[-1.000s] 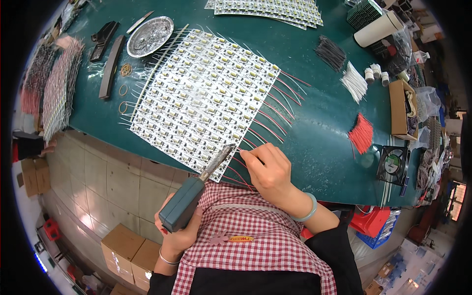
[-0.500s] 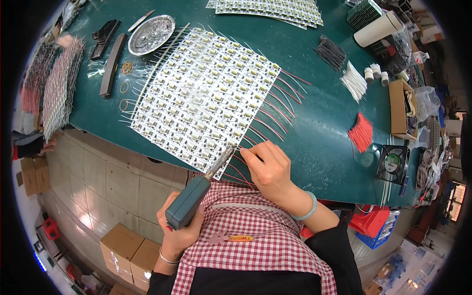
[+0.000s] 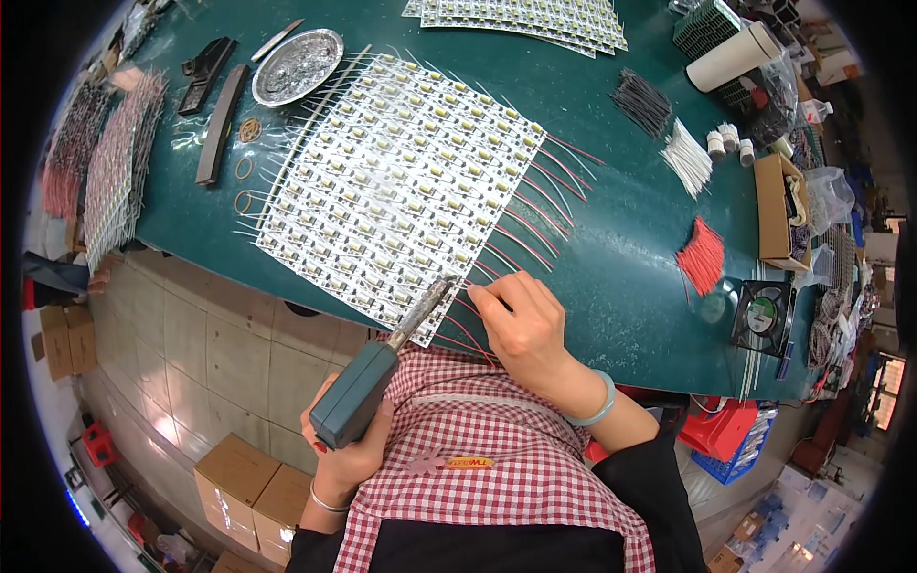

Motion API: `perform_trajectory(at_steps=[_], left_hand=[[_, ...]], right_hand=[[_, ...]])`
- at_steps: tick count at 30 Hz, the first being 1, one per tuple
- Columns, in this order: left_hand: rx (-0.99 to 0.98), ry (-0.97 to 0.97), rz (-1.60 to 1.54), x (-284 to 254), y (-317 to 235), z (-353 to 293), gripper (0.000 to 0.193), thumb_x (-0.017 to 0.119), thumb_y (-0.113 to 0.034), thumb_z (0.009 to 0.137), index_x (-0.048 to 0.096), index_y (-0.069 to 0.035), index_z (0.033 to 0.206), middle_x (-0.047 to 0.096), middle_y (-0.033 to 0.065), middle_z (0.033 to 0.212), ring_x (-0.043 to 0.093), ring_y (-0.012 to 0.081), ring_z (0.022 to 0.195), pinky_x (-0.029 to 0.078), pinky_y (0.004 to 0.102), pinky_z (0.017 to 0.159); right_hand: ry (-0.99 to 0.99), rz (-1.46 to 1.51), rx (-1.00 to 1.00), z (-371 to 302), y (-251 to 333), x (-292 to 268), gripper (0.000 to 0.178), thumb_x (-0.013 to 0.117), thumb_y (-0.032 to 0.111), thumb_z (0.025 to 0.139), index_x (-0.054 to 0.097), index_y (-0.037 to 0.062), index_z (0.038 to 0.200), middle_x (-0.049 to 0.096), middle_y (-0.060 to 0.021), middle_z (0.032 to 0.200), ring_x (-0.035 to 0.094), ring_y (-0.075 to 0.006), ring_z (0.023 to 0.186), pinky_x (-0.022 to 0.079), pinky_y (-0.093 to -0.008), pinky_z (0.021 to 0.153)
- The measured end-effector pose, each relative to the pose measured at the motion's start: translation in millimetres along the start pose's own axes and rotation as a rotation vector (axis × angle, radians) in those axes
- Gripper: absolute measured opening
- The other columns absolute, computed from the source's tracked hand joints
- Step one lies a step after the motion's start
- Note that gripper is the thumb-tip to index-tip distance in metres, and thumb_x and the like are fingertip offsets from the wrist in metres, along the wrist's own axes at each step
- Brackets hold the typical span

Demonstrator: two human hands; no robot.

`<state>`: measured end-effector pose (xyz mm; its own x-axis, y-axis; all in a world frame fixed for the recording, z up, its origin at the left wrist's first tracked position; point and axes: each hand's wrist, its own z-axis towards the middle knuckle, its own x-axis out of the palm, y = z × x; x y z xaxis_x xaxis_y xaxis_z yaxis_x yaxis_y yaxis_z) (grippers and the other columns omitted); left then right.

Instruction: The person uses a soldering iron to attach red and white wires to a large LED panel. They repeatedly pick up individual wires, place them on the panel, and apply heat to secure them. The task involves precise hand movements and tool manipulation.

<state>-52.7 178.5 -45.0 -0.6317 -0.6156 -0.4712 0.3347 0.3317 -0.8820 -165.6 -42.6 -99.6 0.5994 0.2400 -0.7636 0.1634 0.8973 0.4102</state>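
My left hand (image 3: 355, 458) is wrapped round the dark green body of a soldering gun (image 3: 355, 393). The gun's dark, worn tip rests at the right edge of a white panel of circuit boards (image 3: 387, 181), close to its near corner. Beside that tip, the thumb and forefinger of my right hand (image 3: 525, 325) pinch a thin wire (image 3: 467, 284), mostly hidden by the fingers. Several red wires (image 3: 537, 229) and some pale ones stick out along the panel's right edge. Pale wires also fringe its left side.
A metal dish (image 3: 298, 67) stands beyond the panel, near a dark bar (image 3: 221, 124) and rubber bands (image 3: 249, 130). Black (image 3: 641, 102), white (image 3: 687, 158) and red wire bundles (image 3: 700, 256) lie to the right, with a small fan (image 3: 764, 313). More panels (image 3: 525, 21) are stacked at the back.
The soldering gun has shifted slightly left, and its tip has moved a little up along the panel's edge. My right hand keeps nearly the same place and pinch.
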Motion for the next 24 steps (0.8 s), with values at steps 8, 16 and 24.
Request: perform_trajectory(at_steps=[8, 16, 24], left_hand=[[-0.021, -0.011, -0.038, 1, 0, -2, 0.023, 0.073, 0.002, 0.074, 0.068, 0.005, 0.096, 0.066, 0.0131, 0.091, 0.065, 0.0203, 0.076, 0.052, 0.0292, 0.067], [-0.004, 0.009, 0.013, -6, 4, -11, 0.022, 0.073, 0.001, 0.074, 0.068, 0.006, 0.094, 0.065, 0.0139, 0.09, 0.064, 0.0219, 0.074, 0.052, 0.0295, 0.066], [0.021, 0.043, 0.069, -9, 4, -14, 0.02, 0.072, 0.002, 0.072, 0.067, 0.005, 0.091, 0.065, 0.0149, 0.089, 0.065, 0.0237, 0.073, 0.052, 0.0303, 0.065]], right_hand=[[-0.01, 0.016, 0.008, 1, 2, 1, 0.022, 0.067, 0.002, 0.071, 0.067, 0.0031, 0.093, 0.055, -0.0046, 0.08, 0.056, -0.021, 0.073, 0.045, -0.0335, 0.062], [-0.071, 0.047, -0.002, -5, 15, -1, 0.02, 0.069, 0.001, 0.073, 0.066, 0.0037, 0.093, 0.058, -0.0051, 0.081, 0.056, -0.0219, 0.073, 0.044, -0.0341, 0.063], [-0.042, 0.039, 0.021, -9, 17, 4, 0.019, 0.069, 0.001, 0.073, 0.066, 0.0028, 0.092, 0.054, -0.0053, 0.078, 0.055, -0.0209, 0.07, 0.043, -0.0332, 0.061]])
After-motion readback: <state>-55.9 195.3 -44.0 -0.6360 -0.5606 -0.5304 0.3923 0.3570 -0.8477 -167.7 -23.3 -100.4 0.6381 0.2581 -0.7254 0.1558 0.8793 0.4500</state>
